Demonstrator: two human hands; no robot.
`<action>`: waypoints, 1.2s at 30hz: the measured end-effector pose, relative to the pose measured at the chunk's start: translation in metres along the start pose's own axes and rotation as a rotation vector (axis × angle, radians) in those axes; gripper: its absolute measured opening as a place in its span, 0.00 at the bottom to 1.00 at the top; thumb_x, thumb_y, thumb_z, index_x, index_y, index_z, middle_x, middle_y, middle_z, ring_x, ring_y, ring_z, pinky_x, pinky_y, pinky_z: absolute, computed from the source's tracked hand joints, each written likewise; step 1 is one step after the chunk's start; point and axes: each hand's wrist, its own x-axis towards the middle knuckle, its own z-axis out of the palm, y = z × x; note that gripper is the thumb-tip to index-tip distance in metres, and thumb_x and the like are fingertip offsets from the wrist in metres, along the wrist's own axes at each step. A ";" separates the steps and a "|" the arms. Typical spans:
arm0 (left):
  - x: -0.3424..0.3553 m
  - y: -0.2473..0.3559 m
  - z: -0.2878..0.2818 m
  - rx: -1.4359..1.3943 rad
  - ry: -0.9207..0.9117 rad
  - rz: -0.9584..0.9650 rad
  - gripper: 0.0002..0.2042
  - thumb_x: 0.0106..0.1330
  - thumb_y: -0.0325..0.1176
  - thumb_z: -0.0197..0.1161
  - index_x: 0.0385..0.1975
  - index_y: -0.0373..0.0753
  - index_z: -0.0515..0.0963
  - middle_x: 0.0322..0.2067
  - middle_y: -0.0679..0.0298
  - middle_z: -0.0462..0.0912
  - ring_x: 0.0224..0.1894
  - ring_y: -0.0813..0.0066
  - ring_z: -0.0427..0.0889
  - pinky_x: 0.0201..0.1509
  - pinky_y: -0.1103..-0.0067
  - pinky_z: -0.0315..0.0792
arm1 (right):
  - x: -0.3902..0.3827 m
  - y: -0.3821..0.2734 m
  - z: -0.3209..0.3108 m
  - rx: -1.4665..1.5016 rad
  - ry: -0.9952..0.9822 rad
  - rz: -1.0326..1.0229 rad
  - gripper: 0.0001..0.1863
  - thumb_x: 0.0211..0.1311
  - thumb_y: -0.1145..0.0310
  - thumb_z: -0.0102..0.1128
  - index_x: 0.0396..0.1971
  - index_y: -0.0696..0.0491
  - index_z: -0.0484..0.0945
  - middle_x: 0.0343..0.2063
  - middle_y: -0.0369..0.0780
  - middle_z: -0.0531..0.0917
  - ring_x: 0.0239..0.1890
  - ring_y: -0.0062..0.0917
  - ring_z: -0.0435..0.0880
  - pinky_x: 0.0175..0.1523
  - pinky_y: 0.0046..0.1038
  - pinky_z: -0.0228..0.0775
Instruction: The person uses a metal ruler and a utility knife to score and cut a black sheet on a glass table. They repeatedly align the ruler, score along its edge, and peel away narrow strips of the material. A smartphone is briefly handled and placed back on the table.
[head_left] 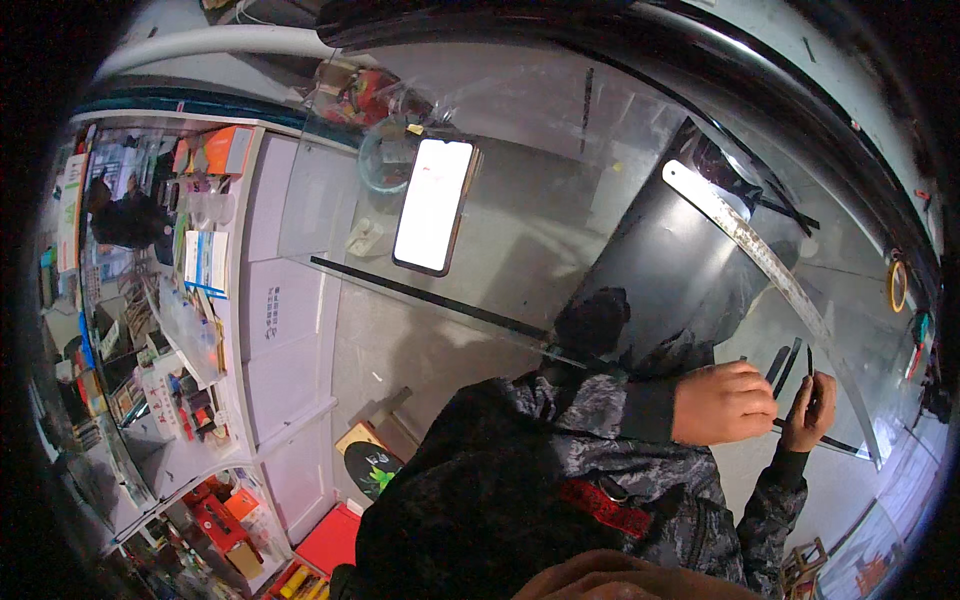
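My left hand (725, 403) reaches across the glass table's near right part, fingers bent and pressed together. Whatever it holds, if anything, is hidden under the fingers. Just right of it my right hand (808, 414) is closed, pinching a slim dark piece (810, 360) that points away from me; its kind is unclear. Narrow dark strips (787, 370) stand out between the two hands. Beyond them lies a glossy black sheet (672, 268), with a long steel ruler (765, 262) over its right side, running down past my right hand.
A phone with a lit white screen (432, 205) lies on the glass tabletop (520, 230). A black strip (430, 300) runs along its near edge. A yellow tape roll (897, 285) is at far right. Left stands a white shelf unit (290, 300) packed with boxes.
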 end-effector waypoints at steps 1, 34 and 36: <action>-0.005 0.004 -0.012 -0.018 0.016 0.016 0.14 0.66 0.33 0.73 0.50 0.39 0.89 0.56 0.61 0.89 0.61 0.61 0.87 0.67 0.60 0.81 | 0.000 -0.001 0.002 0.000 0.013 -0.005 0.05 0.84 0.78 0.64 0.51 0.62 0.82 0.42 0.42 0.82 0.39 0.29 0.79 0.47 0.29 0.74; -0.207 0.000 -0.255 1.235 0.582 -0.581 0.20 0.83 0.43 0.58 0.56 0.38 0.92 0.46 0.54 0.84 0.48 0.53 0.85 0.56 0.60 0.79 | 0.007 0.004 0.008 -0.014 0.060 -0.041 0.05 0.85 0.76 0.65 0.51 0.61 0.84 0.38 0.40 0.81 0.35 0.25 0.78 0.43 0.26 0.72; -0.206 -0.001 -0.256 1.241 0.576 -0.572 0.20 0.84 0.45 0.59 0.57 0.38 0.92 0.45 0.56 0.84 0.46 0.53 0.85 0.55 0.59 0.79 | 0.007 0.004 0.008 -0.043 0.069 -0.074 0.04 0.85 0.76 0.65 0.51 0.61 0.84 0.39 0.41 0.81 0.35 0.25 0.78 0.43 0.26 0.72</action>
